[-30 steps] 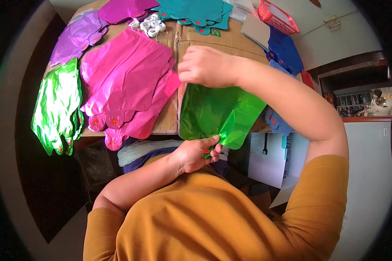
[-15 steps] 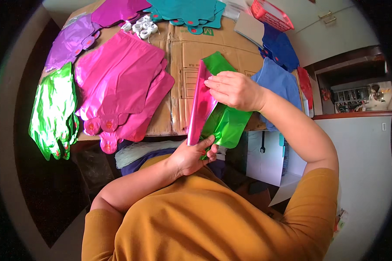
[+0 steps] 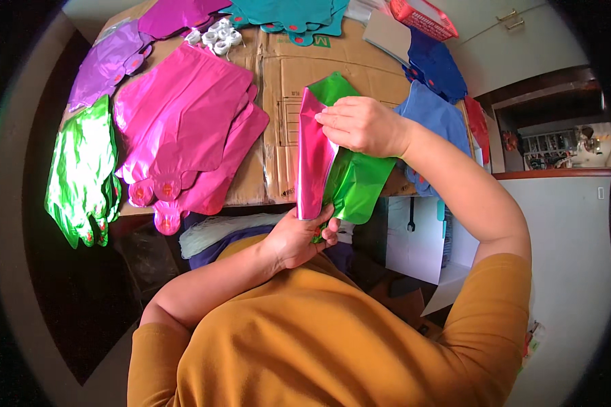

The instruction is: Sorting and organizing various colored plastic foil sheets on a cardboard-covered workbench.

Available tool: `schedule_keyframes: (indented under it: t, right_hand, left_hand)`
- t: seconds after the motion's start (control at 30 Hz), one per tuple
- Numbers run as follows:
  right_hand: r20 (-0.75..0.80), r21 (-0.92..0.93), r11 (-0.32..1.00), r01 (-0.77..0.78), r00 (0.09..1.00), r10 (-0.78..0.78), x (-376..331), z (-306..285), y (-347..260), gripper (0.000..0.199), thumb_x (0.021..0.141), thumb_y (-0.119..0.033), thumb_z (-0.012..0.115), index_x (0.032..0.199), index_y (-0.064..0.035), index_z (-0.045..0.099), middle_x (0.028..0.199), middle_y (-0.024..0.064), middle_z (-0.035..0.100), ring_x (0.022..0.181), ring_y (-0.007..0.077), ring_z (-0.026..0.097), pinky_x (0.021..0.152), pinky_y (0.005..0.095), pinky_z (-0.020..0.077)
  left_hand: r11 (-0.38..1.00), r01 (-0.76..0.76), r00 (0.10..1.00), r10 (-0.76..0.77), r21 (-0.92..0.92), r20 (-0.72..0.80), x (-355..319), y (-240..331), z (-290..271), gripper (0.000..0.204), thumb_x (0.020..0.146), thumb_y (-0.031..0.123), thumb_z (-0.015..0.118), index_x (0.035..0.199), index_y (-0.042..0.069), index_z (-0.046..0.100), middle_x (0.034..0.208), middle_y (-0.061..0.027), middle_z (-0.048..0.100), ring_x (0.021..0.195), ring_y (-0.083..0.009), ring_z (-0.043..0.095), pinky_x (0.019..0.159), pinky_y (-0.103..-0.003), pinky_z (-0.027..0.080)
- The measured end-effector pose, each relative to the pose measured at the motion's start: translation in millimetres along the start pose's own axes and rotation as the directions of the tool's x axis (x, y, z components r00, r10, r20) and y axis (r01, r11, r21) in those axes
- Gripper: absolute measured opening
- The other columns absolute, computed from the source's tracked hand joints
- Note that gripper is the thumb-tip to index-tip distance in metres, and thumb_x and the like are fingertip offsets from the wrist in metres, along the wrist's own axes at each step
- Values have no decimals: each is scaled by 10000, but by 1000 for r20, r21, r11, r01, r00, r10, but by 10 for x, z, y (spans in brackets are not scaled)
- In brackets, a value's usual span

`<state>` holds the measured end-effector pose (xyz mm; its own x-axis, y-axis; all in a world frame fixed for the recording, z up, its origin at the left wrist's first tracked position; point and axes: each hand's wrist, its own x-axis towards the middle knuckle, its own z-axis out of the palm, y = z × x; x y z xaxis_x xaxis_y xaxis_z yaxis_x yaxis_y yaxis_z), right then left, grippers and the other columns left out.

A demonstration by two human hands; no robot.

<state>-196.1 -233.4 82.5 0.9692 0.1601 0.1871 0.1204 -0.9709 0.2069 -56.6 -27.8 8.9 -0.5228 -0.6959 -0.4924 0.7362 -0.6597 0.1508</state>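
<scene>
My left hand (image 3: 297, 239) is closed on the lower, narrow end of a flat green foil balloon (image 3: 360, 186) and a folded pink foil balloon (image 3: 312, 159), just off the cardboard's front edge. The pink one lies over the green one's left side as a long strip. Across the upper part bends my right hand (image 3: 368, 127), its fingers together on the pink foil; its thumb is hidden. To the left, a stack of flat pink foil balloons (image 3: 187, 122) is fanned out. Beside it hangs a bright green foil stack (image 3: 85, 169).
Flattened cardboard (image 3: 278, 81) covers the table. Around its rim lie purple (image 3: 108, 68), teal (image 3: 288, 17), dark blue (image 3: 436, 68) and light blue (image 3: 438, 115) foil stacks. Small white ribbon rolls (image 3: 218, 35) sit at the back, a red basket (image 3: 424, 17) at the far right.
Both hands keep their hold. The pink strip has spread a little wider near the top, and my right fingers have slid slightly left over it. The whole view has shifted a little.
</scene>
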Motion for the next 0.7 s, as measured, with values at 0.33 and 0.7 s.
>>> schedule_keyframes:
  t: [0.33,0.7]
  right_hand:
    - [6,87,996,-35,999,35,-11,28,22,160,766,-107,633,887,-10,674,1047,142,696,909,254,678,812,362,555]
    - [-13,115,993,-30,999,31,-73,52,12,158,753,-102,624,870,-8,675,1042,140,692,895,256,670,792,359,548]
  left_hand:
    - [997,40,998,-43,67,44,6,18,-31,164,955,183,613,1068,104,524,824,-58,586,685,-147,516,714,-339,454]
    - [-439,-281,841,316,853,440,-584,1276,719,138,865,121,681,965,28,697,835,-145,660,724,-264,623,679,-351,503]
